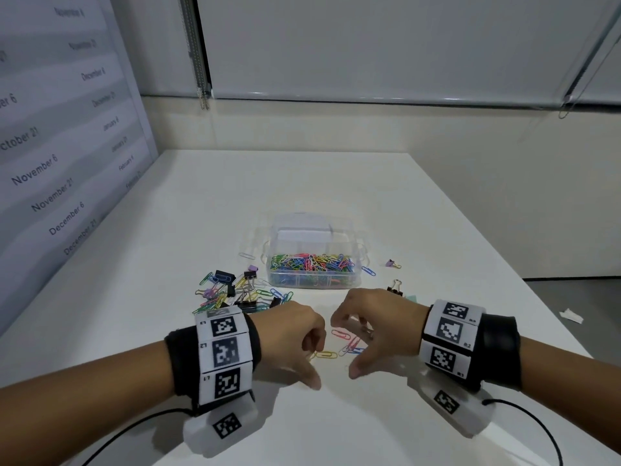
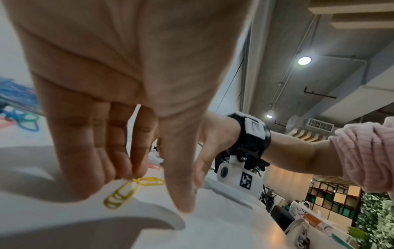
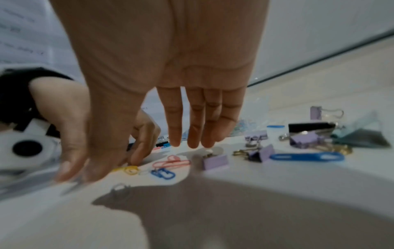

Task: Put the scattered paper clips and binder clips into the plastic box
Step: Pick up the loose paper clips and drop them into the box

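A clear plastic box point(image 1: 356, 280) holding several coloured paper clips stands mid-table. Close to me both hands hover thumbs-down over a small group of clips. My left hand point(image 1: 314, 364) rests its fingertips point(image 2: 138, 171) on linked yellow paper clips point(image 2: 127, 188), with the thumb set apart on the table. My right hand point(image 1: 349, 348) hangs with nearly straight fingers point(image 3: 192, 134) just above a pink clip point(image 3: 170, 163), a blue clip point(image 3: 163, 174) and a purple binder clip point(image 3: 215, 161), gripping nothing. A pile of clips and binder clips point(image 1: 235, 290) lies left of the box.
Right of the box lie a purple binder clip point(image 1: 392, 264), a blue paper clip point(image 1: 368, 271) and a black binder clip point(image 1: 396, 287). A white paper scrap point(image 1: 571, 315) sits near the table's right edge. A printed wall panel point(image 1: 50, 146) borders the left.
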Demonstrator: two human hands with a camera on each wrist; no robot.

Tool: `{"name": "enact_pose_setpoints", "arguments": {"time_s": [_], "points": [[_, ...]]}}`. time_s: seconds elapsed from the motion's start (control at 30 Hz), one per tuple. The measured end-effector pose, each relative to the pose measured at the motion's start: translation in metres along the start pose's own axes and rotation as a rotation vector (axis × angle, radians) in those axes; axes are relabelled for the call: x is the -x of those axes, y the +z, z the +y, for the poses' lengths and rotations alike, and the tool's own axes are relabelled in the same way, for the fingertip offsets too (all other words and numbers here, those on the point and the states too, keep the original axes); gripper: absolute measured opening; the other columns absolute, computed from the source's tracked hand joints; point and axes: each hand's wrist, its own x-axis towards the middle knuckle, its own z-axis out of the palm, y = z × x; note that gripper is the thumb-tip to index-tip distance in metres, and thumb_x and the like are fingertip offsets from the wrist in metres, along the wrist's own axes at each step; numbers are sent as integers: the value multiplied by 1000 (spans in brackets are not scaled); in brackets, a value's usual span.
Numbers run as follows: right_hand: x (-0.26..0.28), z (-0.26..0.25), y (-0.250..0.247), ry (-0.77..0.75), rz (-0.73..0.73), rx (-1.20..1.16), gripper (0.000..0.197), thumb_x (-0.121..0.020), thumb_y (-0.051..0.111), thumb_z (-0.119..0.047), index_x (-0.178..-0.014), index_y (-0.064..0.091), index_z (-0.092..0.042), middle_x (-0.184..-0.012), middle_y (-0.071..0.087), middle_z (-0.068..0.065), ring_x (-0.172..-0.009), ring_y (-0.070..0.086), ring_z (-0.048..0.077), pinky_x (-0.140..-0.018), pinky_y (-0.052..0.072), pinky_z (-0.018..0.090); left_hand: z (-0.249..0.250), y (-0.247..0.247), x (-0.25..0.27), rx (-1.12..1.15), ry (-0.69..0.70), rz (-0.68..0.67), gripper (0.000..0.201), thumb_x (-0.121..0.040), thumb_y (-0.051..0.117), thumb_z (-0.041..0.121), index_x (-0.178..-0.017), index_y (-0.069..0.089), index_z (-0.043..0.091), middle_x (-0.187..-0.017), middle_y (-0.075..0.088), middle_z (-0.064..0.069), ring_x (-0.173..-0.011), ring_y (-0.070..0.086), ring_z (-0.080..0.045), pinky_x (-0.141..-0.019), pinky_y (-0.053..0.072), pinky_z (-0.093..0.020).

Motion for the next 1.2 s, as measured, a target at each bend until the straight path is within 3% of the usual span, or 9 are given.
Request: {"name": "enact_pose_setpoints", "arguments": {"time_s": [0.1, 0.27, 0.37, 0.43, 0.57, 0.7, 0.83, 1.03, 1.2], "points": [[0, -4, 2, -17, -51, 92, 64, -63, 79, -43, -118, 55, -20, -108, 48, -4, -97, 49, 16, -84, 48, 33, -2, 2, 4, -49, -3, 4, 34, -68, 79, 32, -93, 62, 16, -91, 64, 1, -75, 53, -10, -62, 40, -18], [3, -3, 4, -81, -3, -15, 38, -72, 75, -27, -109, 68, -23, -103, 60, -3, -79, 44, 5, -84, 45, 29, -7, 0, 4, 44, 5, 4, 16, -73, 75, 16, -87, 68, 10, -90, 72, -7, -56, 50, 0, -57, 35, -5], [6, -3, 4, -148, -8, -35, 25, -80, 68, -24, -104, 71, -20, -104, 66, 2, -65, 43, -4, -77, 35, 9, -8, 0, 4, 59, 10, 6, 12, -75, 74, 14, -85, 70, 10, -89, 73, -8, -55, 49, 2, -57, 35, -5], [8, -4, 4, -159, -14, -9, 23, -83, 65, -23, -105, 71, -19, -103, 67, 3, -68, 46, -1, -68, 26, 3, -7, 1, 5, 43, 13, 3, 11, -76, 72, 14, -86, 70, 10, -90, 73, -8, -59, 51, -2, -58, 37, -7], [8, -4, 7, -138, -21, 50, 22, -86, 60, -23, -106, 70, -19, -103, 68, 2, -91, 59, 15, -73, 22, 16, -2, -2, 8, -23, 43, 45, 13, -81, 60, 12, -90, 70, 11, -93, 73, -4, -75, 59, -12, -69, 40, -17], [5, -1, 11, -121, -1, 52, 18, -87, 57, -21, -100, 69, -17, -99, 69, 0, -91, 60, 16, -77, 26, 18, 5, -6, 5, -25, 73, 125, 15, -84, 59, 16, -93, 70, 14, -96, 72, -1, -74, 53, -7, -70, 39, -18], [1, 1, 6, -123, -38, 58, 16, -86, 59, -26, -95, 69, -16, -95, 70, 0, -86, 61, 15, -82, 41, 23, 10, -3, -1, -48, 90, 131, 17, -85, 58, 16, -98, 69, 14, -99, 72, -3, -90, 61, -16, -76, 42, -21], [-22, 13, -44, -51, 293, -94, 11, -82, 65, -16, -91, 71, -14, -80, 67, -5, -66, 55, 4, -65, 40, 7, 10, 7, -3, -97, 61, 96, 22, -76, 71, 30, -91, 65, 15, -96, 63, -3, -78, 48, -14, -70, 40, -25], [-52, 15, -67, 18, 393, -220, 13, -72, 77, -14, -74, 64, -17, -70, 65, -3, -67, 59, 11, -66, 46, 21, 12, 4, -4, -67, 69, 45, 15, -79, 70, 25, -85, 66, 11, -87, 66, -4, -75, 50, -13, -68, 38, -25]]}}
